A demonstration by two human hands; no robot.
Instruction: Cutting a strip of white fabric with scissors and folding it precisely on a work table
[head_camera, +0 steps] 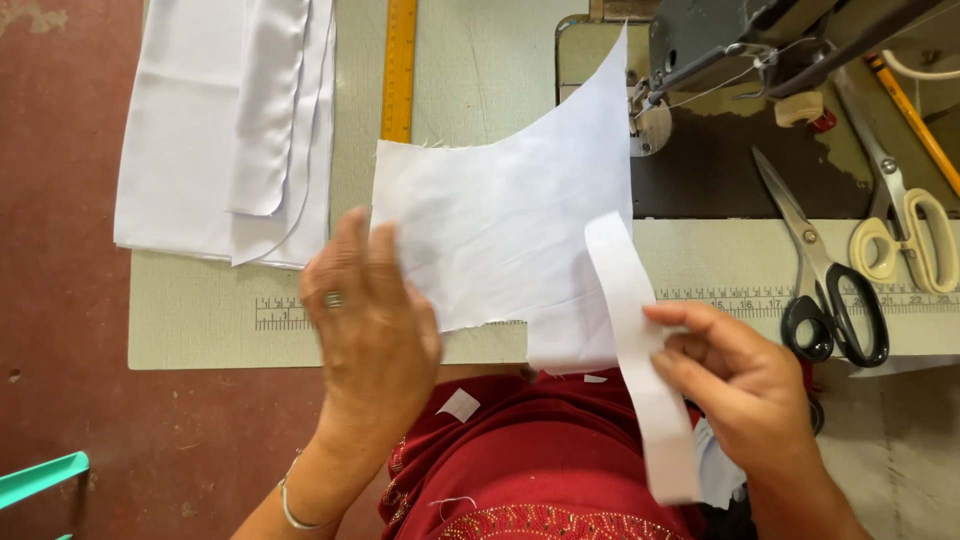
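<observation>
My left hand grips the lower left edge of a curved piece of white fabric, which lies on the sewing table and reaches up towards the sewing machine's needle. My right hand pinches a long narrow white strip between thumb and fingers. The strip's top end lies on the fabric's right side and its lower end hangs over my red garment.
A stack of white fabric lies at the table's left, with a yellow ruler beside it. At the right lie black-handled scissors, cream-handled scissors and a pencil. The floor to the left is red.
</observation>
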